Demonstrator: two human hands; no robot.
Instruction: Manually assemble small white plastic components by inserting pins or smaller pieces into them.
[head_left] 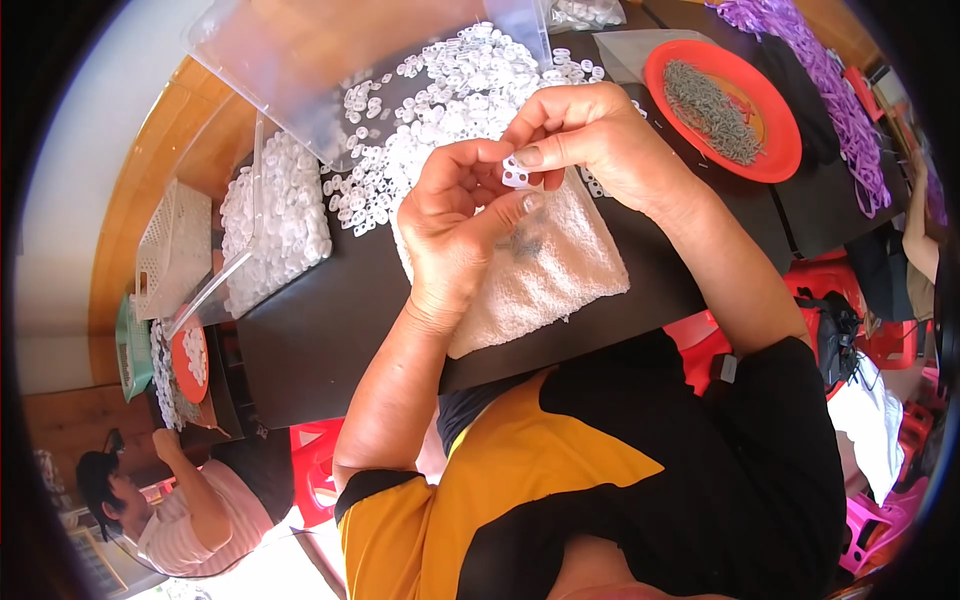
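Observation:
Over a cream towel (560, 280), both hands are raised and meet at a small white plastic piece with round holes (515, 174). My right hand (595, 135) pinches its upper edge between thumb and fingers. My left hand (450, 225) is curled at its lower side, thumb and fingers closed close around it; whether the fingertips hold anything else is hidden. Under the hands, a dark greyish patch (522, 243) shows on the towel, too blurred to make out. Just beyond, a heap of similar white pieces (470, 75) spreads over the dark table (320, 345).
A clear plastic bin (290, 60) lies at the far side, and another container of white pieces (275, 215) stands left. An orange-red plate (780, 150) carries small grey pins (712, 110). Purple strips (835, 80) lie far right. Another person (190, 510) sits at lower left.

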